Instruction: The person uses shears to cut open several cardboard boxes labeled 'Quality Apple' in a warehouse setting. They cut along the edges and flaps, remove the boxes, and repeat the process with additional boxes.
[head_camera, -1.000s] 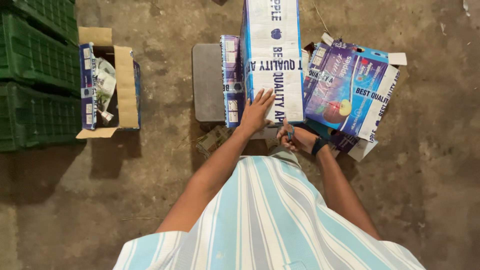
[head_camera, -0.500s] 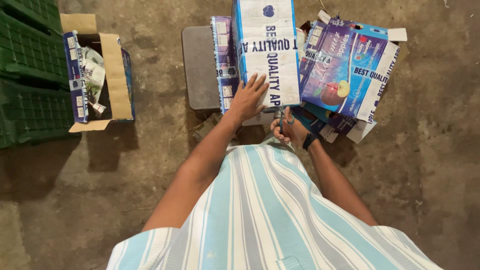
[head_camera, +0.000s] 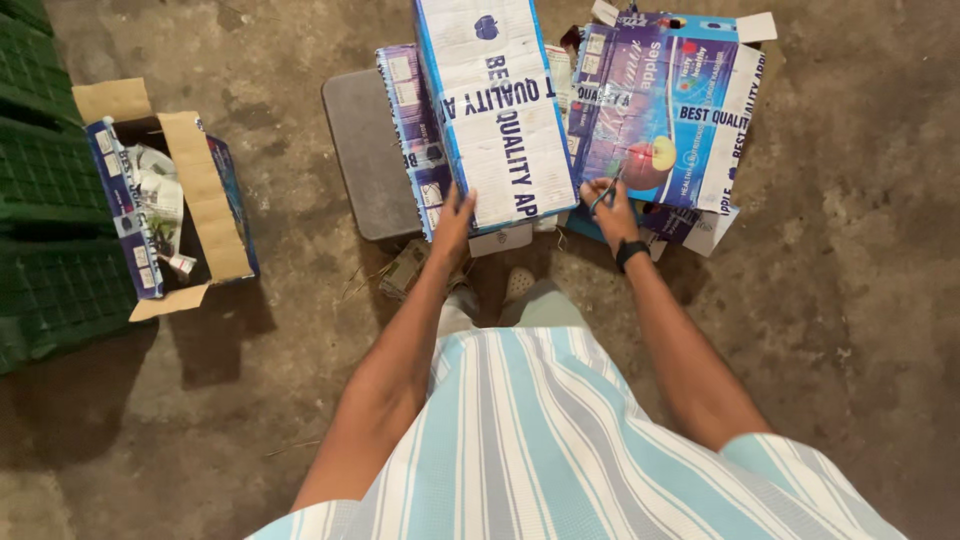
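The white and blue fruit box (head_camera: 500, 110) lies at 12 o'clock on a grey board (head_camera: 365, 150). The left hand (head_camera: 452, 222) rests flat and open on its near corner. The right hand (head_camera: 610, 205), at 1 o'clock, grips small scissors (head_camera: 603, 196) beside a purple box (head_camera: 665, 105). At 9 o'clock an open carton (head_camera: 165, 205) holds crumpled paper (head_camera: 155, 200).

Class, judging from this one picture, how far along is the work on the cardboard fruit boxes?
Looks done: one open box sits apart on the left with papers inside. In hand: the left hand steadies the white and blue box, while the right hand holds a thin tool, possibly scissors, at its edge. Left: the purple carton beside it lies untouched.
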